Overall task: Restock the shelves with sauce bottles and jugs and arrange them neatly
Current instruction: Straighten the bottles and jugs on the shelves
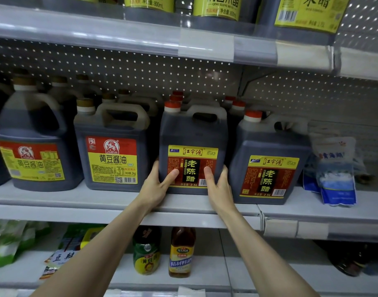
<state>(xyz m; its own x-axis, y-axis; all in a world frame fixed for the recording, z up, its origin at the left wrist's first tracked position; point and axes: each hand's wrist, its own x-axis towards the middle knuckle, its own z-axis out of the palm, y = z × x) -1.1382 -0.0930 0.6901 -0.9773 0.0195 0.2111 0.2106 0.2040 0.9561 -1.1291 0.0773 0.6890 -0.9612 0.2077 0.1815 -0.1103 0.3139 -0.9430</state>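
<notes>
Left hand point(157, 185) and right hand point(218, 185) grip the vinegar jug point(193, 133), thumbs on label.

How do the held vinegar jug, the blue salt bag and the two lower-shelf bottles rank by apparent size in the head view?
1. Vinegar jug
2. Salt bag
3. Amber bottle and green-labelled bottle: they look too alike to rank.

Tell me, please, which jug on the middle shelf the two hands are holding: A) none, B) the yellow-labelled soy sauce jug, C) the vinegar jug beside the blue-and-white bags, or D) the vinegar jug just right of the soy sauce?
D: the left hand and right hand grip the lower sides of the vinegar jug next to the soy sauce jug, thumbs on its label.
</notes>
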